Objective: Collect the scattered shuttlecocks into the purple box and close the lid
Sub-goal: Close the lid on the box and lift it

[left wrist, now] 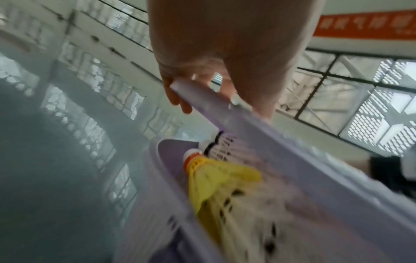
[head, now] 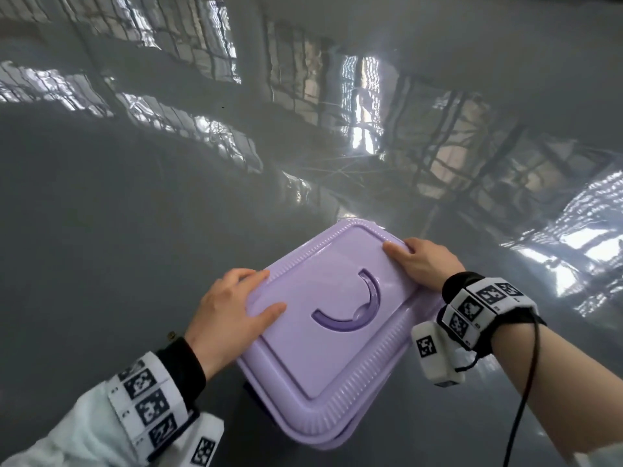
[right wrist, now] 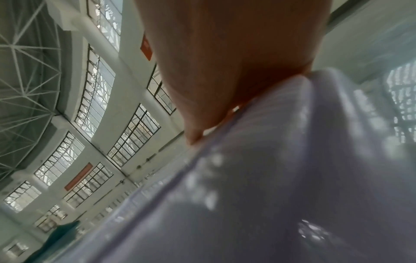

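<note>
Purple box (head: 340, 436): sitting on the glossy grey floor (head: 101, 230) in the lower centre of the head view, almost wholly covered by its lid.

Lid (head: 323, 318): lilac, ribbed border, darker curved handle (head: 357, 311) recessed at its middle. Lying over the box but not seated; the left wrist view is showing a gap between lid edge and box wall.

Left hand (head: 232, 308): gripping the lid's left edge, thumb lying on top, fingers wrapping over the rim; fingertips (left wrist: 180, 101) are showing under the edge in the left wrist view.

Right hand (head: 421, 261): holding the lid's upper right corner, thumb resting on top, fingers curling over the far edge.

Yellow shuttlecock (left wrist: 216, 176): lying inside the box, white cork with an orange band, seen through the gap at the centre of the left wrist view.

White shuttlecock (left wrist: 213, 146): lying just behind the yellow one inside the box, black-banded, partly hidden.

Wrist bands (head: 478, 308): carrying black-and-white markers, on both wrists.
</note>
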### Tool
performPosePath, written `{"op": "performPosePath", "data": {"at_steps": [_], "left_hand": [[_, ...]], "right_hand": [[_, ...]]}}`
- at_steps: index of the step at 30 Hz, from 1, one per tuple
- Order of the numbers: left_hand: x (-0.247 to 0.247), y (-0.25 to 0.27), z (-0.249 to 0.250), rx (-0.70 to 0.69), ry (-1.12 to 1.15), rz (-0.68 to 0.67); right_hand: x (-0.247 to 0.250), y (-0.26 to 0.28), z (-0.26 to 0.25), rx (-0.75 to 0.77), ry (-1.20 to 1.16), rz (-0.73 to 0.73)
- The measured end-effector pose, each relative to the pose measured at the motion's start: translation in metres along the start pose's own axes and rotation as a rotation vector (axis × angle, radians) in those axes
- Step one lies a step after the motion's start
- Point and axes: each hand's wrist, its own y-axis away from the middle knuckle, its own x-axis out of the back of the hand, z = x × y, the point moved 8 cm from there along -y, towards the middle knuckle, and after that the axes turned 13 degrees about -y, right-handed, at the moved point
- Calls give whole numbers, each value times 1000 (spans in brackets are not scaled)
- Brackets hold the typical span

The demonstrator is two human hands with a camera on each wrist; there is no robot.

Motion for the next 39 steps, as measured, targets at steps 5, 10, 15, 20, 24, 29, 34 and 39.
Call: {"op": "performPosePath", "data": {"at_steps": [5,10,15,20,24,29,34,39], "left_hand": [[-13,-53,20,19,133,-250],[-28,-79,27,46,237,-285],[-35,-72,17,51,279,-216],[-41,-72,11,75,316,-206],[-47,-69,11,65,271,-196],[-58,-60,0,128,237,-127],[-50,-54,8,135,299,-34],[-28,11,4,-30,51,161]], "right_hand": [[0,9,0,5,-23,42],[3,14,0,-10,-29,88],[0,15,1,-22,-7,111],[-2,12,1,-25,11,100],[0,11,3,-37,10,94],[-3,5,5,-55,-18,61],[-6,4,6,-43,-56,68],[-10,9,6,-11,-102,93]]}}
